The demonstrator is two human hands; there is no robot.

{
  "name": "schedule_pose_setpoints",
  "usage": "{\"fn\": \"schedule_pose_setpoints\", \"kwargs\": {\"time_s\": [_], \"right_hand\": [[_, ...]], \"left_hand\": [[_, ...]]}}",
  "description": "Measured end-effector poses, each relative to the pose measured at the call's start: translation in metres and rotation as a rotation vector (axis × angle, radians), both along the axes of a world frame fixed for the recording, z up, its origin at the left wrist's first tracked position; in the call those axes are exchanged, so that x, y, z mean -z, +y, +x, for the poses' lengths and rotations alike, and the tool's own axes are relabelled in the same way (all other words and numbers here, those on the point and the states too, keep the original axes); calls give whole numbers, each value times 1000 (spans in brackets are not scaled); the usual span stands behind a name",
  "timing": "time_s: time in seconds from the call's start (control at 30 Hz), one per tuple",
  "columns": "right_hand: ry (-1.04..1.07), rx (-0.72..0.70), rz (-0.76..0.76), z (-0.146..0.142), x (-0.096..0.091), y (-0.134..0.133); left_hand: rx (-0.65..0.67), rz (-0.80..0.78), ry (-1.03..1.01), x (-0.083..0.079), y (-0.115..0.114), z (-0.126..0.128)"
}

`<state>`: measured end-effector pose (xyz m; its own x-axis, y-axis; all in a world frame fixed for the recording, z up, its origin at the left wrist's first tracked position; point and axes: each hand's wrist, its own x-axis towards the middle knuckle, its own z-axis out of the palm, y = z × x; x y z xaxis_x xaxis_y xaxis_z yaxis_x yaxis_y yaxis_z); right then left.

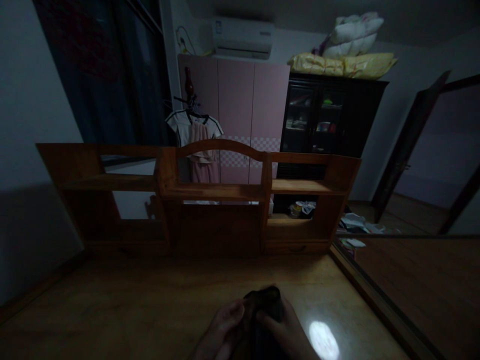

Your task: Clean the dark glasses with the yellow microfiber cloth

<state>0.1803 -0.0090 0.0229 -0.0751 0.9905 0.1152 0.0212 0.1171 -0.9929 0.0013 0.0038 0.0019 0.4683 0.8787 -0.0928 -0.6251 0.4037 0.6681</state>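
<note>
Both my hands sit at the bottom middle of the view, low over a wooden desk top (131,310). My left hand (221,327) and my right hand (287,330) close together around a small dark object (266,300), perhaps a cloth or pouch; the dim light hides what it is. Its top pokes up between my fingers.
A wooden shelf unit (210,192) runs along the back of the desk. A bright light spot (323,340) shines on the desk at right. Behind stand a pink wardrobe (247,110), a dark glass cabinet (318,117) with bedding on top, hanging clothes (197,137) and a door (408,145).
</note>
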Motion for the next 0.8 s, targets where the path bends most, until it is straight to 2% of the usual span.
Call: {"fn": "schedule_pose_setpoints", "kwargs": {"time_s": [0.13,0.27,0.4,0.53,0.63,0.8], "right_hand": [[46,-82,16,-4,-4,-1],[43,-127,48,-4,-7,0],[41,-158,36,1,0,0],[-69,-57,21,4,11,-2],[-115,35,61,3,10,0],[-66,2,18,5,3,3]], "left_hand": [[-31,6,35,4,2,0],[-67,2,58,-3,2,0],[-76,7,29,-4,5,-3],[-77,-17,-37,-2,8,-5],[-77,-16,-36,-7,6,-3],[-169,-22,75,-13,-2,3]]}}
